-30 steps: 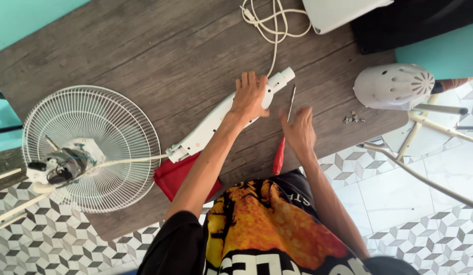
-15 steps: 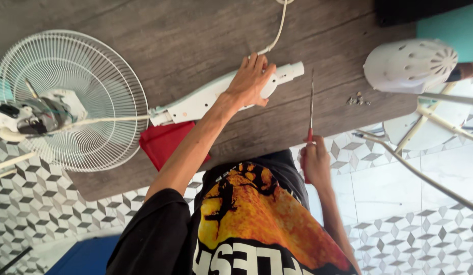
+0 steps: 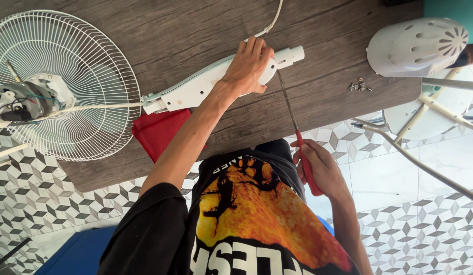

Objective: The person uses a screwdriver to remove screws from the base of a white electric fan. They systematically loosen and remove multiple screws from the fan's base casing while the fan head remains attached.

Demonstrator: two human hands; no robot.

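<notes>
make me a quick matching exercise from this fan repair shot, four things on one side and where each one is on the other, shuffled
Things:
1. screwdriver
2. red cloth
3. small screws
4. fan grille

Places:
A. loose on the wooden table, just below the white motor cover
B. at the table's left end, with the motor at its centre
C. red handle gripped in the right hand, tip at the white fan neck
D. under the fan neck's left end, near the table edge

The left hand presses the fan neck down.

Pairs: 1-C, 2-D, 3-A, 4-B
</notes>
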